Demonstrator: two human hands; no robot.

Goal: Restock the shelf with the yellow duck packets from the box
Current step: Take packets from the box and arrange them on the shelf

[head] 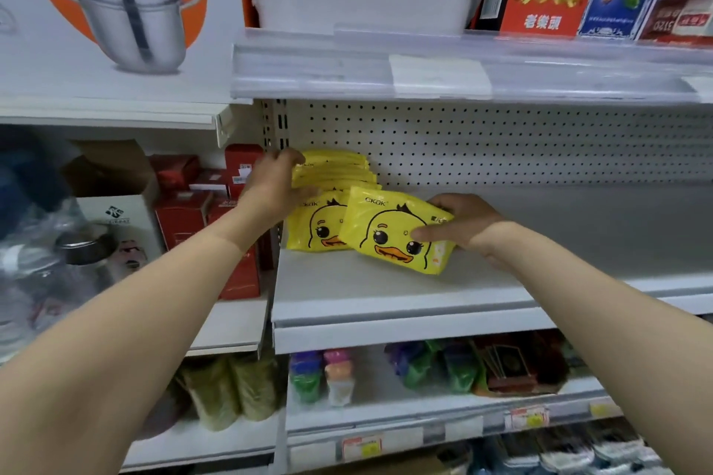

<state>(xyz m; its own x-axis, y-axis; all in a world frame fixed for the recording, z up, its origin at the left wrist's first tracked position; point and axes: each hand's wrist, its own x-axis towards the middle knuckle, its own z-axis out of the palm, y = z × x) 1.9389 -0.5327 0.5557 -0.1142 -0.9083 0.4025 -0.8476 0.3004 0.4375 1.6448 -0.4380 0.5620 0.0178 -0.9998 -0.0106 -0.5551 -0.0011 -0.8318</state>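
Several yellow duck packets stand in a row (333,172) at the left end of the white shelf (386,293), leaning back against the pegboard. My left hand (276,183) holds the left side and top of that row, fingers curled over the packets. My right hand (459,222) grips the right end of the front duck packet (393,229), thumb on its face. That packet is tilted, overlapping another packet (318,224) behind it, and its lower edge touches the shelf. The box is not in view.
Red boxes (235,212) fill the neighbouring bay on the left. The upper shelf edge (463,69) hangs above the hands, carrying a white tub and boxes. To the right of the packets the shelf surface is bare. Coloured jars sit on the shelf below.
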